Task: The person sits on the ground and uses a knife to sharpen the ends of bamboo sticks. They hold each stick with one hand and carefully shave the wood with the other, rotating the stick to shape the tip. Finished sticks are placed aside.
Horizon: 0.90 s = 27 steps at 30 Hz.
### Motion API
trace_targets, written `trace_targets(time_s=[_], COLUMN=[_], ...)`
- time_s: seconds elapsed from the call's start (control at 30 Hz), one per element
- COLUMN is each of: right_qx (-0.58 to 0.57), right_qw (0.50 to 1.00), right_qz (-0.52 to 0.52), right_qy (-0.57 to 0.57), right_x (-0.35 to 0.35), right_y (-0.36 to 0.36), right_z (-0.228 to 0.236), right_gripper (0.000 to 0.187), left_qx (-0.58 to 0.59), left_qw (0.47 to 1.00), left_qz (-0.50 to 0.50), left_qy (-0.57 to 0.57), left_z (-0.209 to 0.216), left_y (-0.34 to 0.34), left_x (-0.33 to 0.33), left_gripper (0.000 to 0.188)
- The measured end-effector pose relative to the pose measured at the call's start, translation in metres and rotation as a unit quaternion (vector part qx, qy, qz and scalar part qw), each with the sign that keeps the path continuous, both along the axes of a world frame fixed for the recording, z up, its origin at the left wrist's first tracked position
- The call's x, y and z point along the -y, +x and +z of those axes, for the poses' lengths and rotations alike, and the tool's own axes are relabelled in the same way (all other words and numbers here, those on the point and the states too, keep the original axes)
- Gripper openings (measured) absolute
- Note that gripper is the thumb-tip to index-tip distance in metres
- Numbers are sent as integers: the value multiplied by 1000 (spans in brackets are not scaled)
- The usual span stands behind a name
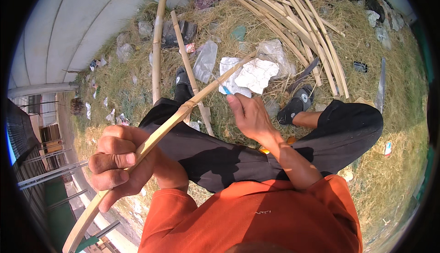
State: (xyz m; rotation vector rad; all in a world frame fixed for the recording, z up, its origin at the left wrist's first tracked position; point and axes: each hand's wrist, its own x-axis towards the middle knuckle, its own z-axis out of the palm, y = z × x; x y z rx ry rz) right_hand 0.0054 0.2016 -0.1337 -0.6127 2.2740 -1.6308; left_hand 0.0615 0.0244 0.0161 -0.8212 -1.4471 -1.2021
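Observation:
A long pale bamboo strip [160,131] runs slantwise from the lower left to the white slabs in front of me. My left hand [121,163] is wrapped round its near part, thumb on top. Beside its far half, my right hand [250,117] is closed on a small knife with a blue handle [225,89]. The knife's thin blade points toward the strip; whether it touches the wood I cannot tell. The strip's far end lies over a broken white slab [259,75].
A pile of split bamboo strips [302,21] lies at the far right, near a dark curved blade [304,73]. A bamboo pole [157,51] leans toward the pale wall [64,28]. A long metal blade [381,85] lies right on dry grass. Litter is scattered about.

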Motion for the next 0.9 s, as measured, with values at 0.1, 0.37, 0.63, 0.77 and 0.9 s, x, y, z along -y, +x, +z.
trace_targets(time_s=[0.1,0.37,0.63,0.77,0.9], right_qx=[7,29,7,-34,-71], right_qw=[997,984,985,994,996], right_qz=[-41,77,60,37,26], right_qy=[66,-159,-164,-94,-50], right_x=[1,7,15,10,1], right_y=[-22,23,16,10,14], right_z=[-1,70,58,35,35], right_gripper=[50,39,39,36,35], left_qx=[10,61,64,66,59], left_qw=[1000,964,940,961,962], left_qz=[7,213,311,241,244], left_qy=[15,148,125,115,110], left_z=[-1,-1,-7,-6,-8], left_y=[-1,-3,-5,-1,-2], left_x=[1,-29,-31,-26,-28], left_gripper=[60,50,49,49,49])
